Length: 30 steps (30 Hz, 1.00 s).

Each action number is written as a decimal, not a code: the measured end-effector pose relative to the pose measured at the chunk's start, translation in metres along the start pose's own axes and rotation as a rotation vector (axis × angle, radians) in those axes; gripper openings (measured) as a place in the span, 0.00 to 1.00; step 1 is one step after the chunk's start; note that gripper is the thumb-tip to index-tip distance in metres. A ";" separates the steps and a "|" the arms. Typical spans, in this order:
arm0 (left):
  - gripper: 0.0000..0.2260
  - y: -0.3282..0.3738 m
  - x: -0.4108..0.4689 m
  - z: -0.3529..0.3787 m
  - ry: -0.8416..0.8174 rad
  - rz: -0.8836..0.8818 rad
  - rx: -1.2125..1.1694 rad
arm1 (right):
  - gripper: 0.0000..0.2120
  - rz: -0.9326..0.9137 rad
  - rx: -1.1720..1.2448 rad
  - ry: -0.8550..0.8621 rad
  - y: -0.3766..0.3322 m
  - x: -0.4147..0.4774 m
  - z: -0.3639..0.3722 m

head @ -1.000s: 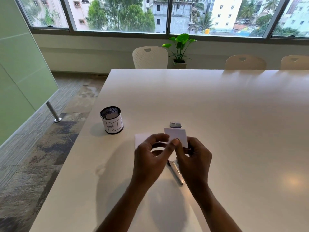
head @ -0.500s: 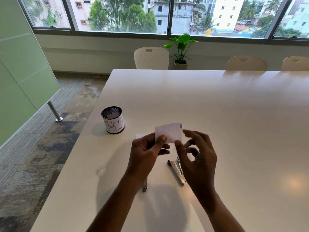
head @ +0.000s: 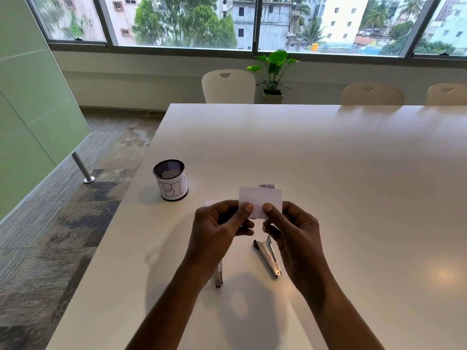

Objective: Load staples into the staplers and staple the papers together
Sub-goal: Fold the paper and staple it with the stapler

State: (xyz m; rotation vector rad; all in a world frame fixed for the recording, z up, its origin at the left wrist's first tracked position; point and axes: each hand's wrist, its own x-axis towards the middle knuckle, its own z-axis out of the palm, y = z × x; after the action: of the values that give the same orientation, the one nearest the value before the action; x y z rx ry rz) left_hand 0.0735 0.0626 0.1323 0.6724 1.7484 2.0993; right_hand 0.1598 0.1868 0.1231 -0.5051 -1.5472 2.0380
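white paper [head: 261, 202] held up just beyond stapler [head: 267, 256], off tabletop [head: 353, 173]. left grip [head: 214, 228] and right grip [head: 295, 233] both pinching its lower edge. square your edges flush before feeding corner into stapler mouth; make pinch firm, no slip.

Handwritten letters on the mesh cup [head: 158, 170]
The white label [head: 174, 192] going around the cup is showing black letters "BI", then a stroke that is curving out of sight; the print on the small box [head: 266, 185] is looking too small to read.
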 end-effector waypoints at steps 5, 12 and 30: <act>0.06 0.001 -0.003 0.004 0.018 0.004 -0.010 | 0.21 -0.034 -0.074 0.012 0.004 0.001 0.007; 0.07 -0.001 -0.005 0.002 0.044 0.002 -0.026 | 0.13 -0.043 -0.048 -0.007 0.004 0.000 0.005; 0.10 -0.007 0.006 -0.002 -0.020 -0.014 -0.009 | 0.16 -0.100 -0.176 -0.068 0.001 -0.004 0.001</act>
State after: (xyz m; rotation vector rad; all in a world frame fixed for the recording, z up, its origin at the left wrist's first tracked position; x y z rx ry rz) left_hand 0.0671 0.0659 0.1265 0.6751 1.7273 2.0827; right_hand 0.1622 0.1837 0.1222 -0.4179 -1.7663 1.8717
